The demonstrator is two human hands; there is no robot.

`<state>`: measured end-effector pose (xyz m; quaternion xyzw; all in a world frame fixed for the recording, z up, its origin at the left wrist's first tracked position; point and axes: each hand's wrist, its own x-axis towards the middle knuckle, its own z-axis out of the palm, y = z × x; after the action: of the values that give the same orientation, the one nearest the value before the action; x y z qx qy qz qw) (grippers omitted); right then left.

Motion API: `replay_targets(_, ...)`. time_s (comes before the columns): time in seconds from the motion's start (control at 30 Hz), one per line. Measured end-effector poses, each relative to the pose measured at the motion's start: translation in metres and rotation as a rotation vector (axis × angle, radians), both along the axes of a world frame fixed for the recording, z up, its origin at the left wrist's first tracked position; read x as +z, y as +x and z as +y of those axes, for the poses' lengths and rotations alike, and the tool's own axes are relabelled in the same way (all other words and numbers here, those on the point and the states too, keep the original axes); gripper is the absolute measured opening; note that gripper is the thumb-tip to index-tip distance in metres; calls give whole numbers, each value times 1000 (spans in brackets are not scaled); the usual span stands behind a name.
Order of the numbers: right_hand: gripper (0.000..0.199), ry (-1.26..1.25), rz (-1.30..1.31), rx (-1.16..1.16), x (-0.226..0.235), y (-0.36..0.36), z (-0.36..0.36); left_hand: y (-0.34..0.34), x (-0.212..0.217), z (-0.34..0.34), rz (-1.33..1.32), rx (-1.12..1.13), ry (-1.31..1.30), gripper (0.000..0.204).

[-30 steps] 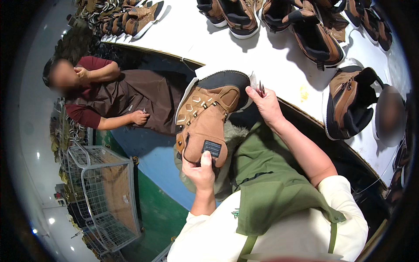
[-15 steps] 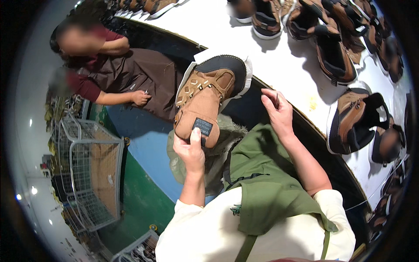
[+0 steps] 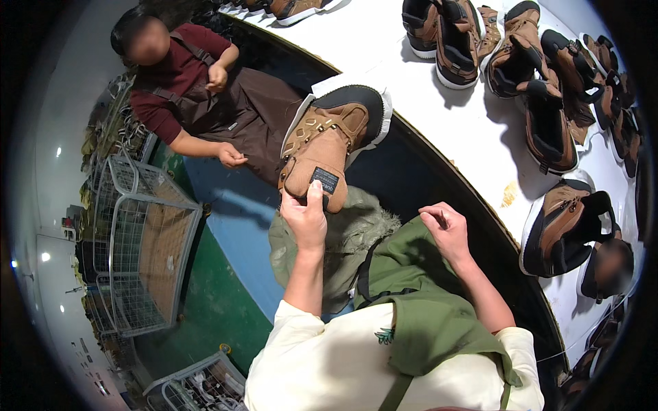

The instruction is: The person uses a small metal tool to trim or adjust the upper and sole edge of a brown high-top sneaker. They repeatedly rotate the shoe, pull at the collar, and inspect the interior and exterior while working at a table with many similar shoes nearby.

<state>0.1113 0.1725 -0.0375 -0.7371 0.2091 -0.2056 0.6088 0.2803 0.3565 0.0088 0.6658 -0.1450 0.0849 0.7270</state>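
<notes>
One tan boot (image 3: 327, 147) up at centre, its toe on the white table (image 3: 439, 116) edge; left hand (image 3: 305, 219) pinches its tongue, right hand (image 3: 447, 231) hangs loosely curled and empty, near right

A tan lace-up boot (image 3: 327, 147) with black toe cap and white sole. It leans tilted, toe resting on the white bench's (image 3: 439, 116) near edge, tongue end hanging off

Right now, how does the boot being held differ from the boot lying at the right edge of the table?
The held boot is gripped at its tongue by the left hand and hangs off the table edge; the right-edge boot lies untouched on the tabletop. The held boot shows its tan tongue, the other its dark opening. Both are brown with dark trim.
</notes>
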Motion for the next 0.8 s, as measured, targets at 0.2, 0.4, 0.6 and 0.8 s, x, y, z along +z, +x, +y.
replay_targets(0.2,12,41,18,45,-4,-3,0,-3,-1,-3,-7,-1,10,22)
replay_targets(0.4,12,16,46,104,-2,-3,2,-4,-1,-3,-7,3,32,22)
replay_targets(0.6,12,15,60,137,3,-6,1,-1,-4,-1,9,-15,43,24)
replay_targets(0.8,10,-111,38,177,15,-21,3,42,-19,4,6,30,-118,22)
